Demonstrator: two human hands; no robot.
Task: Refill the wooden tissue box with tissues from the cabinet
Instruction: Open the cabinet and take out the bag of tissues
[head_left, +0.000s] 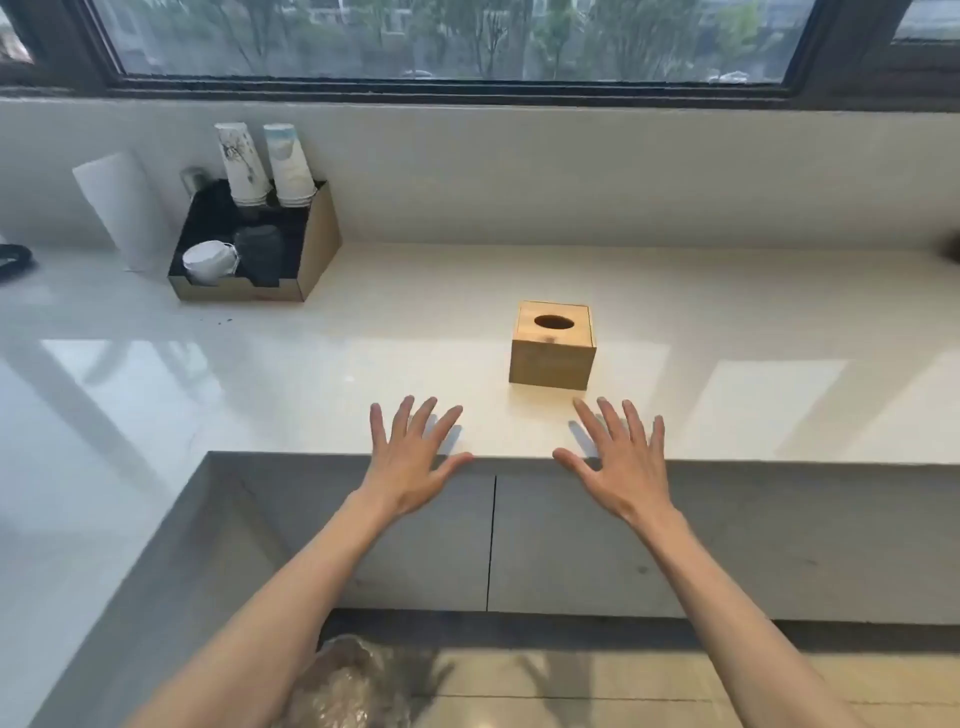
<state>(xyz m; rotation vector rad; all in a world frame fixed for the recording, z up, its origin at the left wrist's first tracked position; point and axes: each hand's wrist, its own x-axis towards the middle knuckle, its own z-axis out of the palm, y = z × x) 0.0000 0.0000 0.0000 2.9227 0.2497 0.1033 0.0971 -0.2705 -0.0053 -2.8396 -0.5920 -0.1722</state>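
The wooden tissue box (552, 345) stands upright on the white counter (363, 364), a little beyond the right hand (621, 470) and not touched by it. Both hands hover over the counter's front edge with the fingers spread wide and holding nothing; the left hand (413, 462) is well to the left of the box. No tissue shows in the oval hole (554, 322) on top, so the box is probably empty. It looks stiff and quite light — easy to lift by its two side walls. The top seems to be a thin lid (555, 325) sliding in grooves, though I cannot tell this for sure. Below the counter, the grey cabinet doors (571, 540) are closed — the tissues, probably soft and easy to crush, are not visible.
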